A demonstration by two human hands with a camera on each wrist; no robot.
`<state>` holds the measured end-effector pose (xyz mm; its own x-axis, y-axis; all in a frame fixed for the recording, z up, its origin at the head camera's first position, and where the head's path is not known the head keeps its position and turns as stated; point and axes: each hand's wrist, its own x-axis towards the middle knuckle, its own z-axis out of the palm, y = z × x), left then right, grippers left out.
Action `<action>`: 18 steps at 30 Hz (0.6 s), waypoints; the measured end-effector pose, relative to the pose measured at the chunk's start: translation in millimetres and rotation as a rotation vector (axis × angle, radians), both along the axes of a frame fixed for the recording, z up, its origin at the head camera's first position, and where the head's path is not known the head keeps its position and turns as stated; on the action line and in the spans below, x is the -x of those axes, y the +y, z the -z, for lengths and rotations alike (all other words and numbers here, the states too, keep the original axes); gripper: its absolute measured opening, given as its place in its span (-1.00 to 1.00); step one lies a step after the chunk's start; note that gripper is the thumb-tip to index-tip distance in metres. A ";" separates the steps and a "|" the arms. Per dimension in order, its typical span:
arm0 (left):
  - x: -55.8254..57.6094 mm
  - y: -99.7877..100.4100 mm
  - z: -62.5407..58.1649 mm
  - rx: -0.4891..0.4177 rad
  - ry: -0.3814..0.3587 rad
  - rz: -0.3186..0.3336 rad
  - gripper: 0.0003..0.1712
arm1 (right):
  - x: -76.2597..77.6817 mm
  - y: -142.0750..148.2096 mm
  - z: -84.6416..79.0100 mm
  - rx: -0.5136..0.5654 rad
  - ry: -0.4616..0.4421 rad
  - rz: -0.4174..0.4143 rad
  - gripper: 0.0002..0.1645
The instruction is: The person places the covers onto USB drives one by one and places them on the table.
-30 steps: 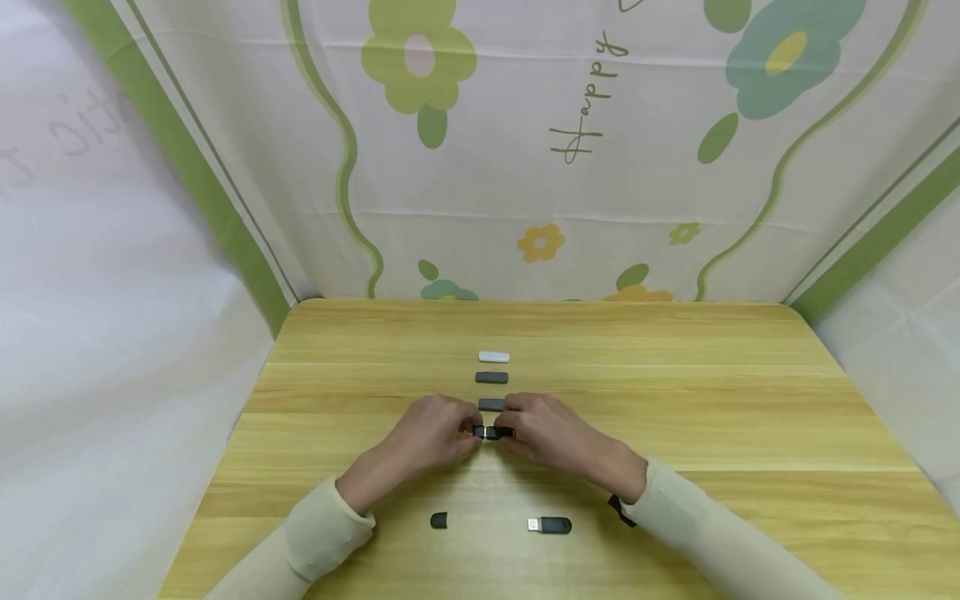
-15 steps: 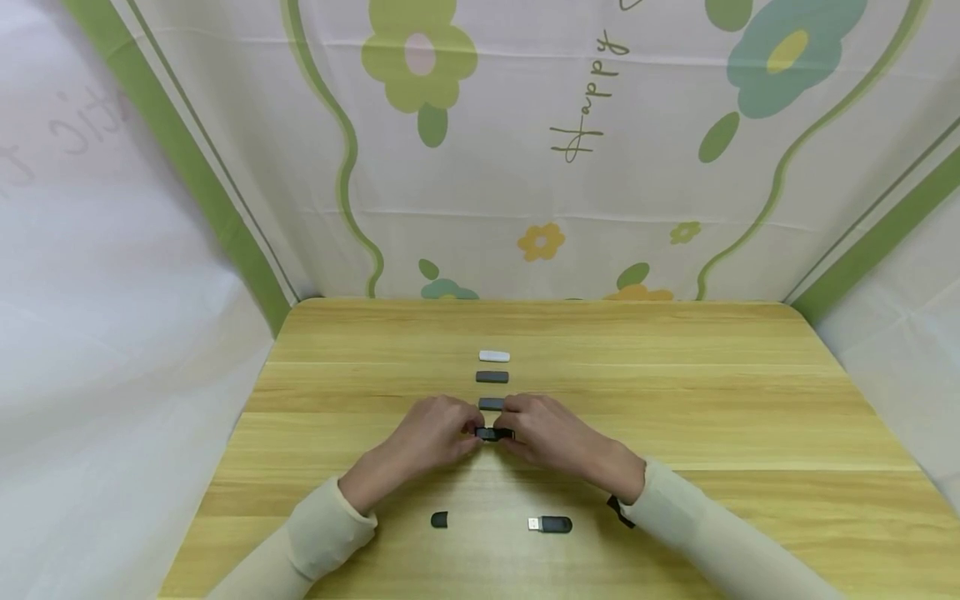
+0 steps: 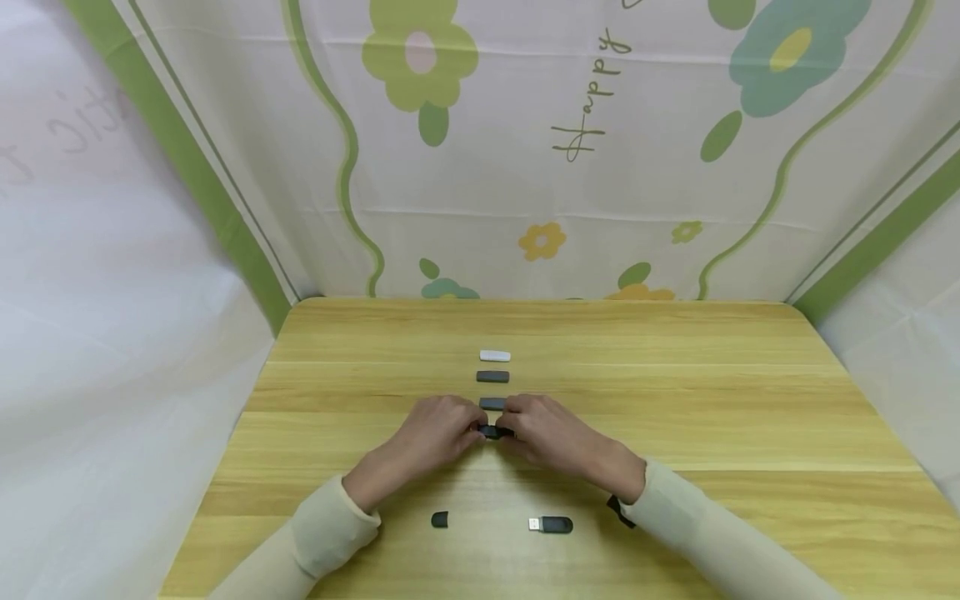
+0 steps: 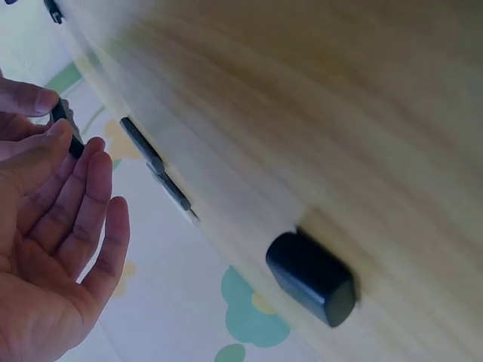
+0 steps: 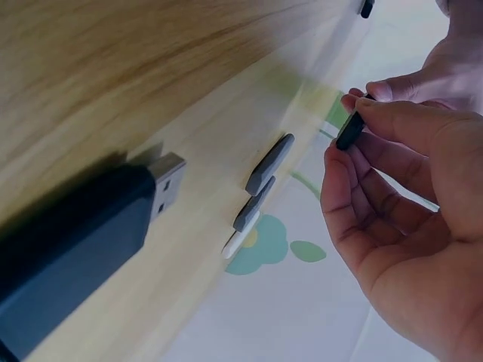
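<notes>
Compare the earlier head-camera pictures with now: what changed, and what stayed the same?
The left hand has edged rightward, toward the right hand; the bright metal in the black stick they both pinch no longer shows. Nothing was let go. The uncapped drive, loose cap, white stick and two gray sticks lie as before.

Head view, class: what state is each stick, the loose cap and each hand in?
White stick: flat, no plug showing
Farther grey stick: flat, no plug showing
Nearer grey stick: flat, no plug showing
Loose cap: lying alone
Front black stick: uncapped, connector bare
Held black stick: closure unclear
Left hand: pinching that stick
Right hand: pinching that stick
</notes>
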<state>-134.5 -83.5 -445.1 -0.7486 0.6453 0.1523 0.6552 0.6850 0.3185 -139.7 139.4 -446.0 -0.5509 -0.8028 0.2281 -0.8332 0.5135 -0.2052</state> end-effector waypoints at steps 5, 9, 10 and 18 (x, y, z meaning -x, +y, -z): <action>0.3 2.2 1.8 -0.006 0.044 0.002 -0.93 | 0.6 0.9 1.3 -0.004 0.028 -0.002 -0.92; -0.5 3.3 2.0 -0.008 0.064 -0.005 -0.92 | 1.5 1.5 2.0 -0.013 0.059 -0.006 -0.93; -0.6 3.3 2.1 -0.008 0.067 -0.006 -0.91 | 1.7 1.3 2.0 -0.015 0.065 -0.008 -0.93; -0.3 2.7 -0.4 -0.003 0.045 -0.020 -0.93 | 3.1 0.2 1.4 -0.018 0.073 -0.010 -0.93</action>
<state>-134.2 -80.8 -444.6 -0.7535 0.6300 0.1879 0.6554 0.6971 0.2908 -142.8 139.6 -447.4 -0.5255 -0.8123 0.2530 -0.8506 0.5082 -0.1350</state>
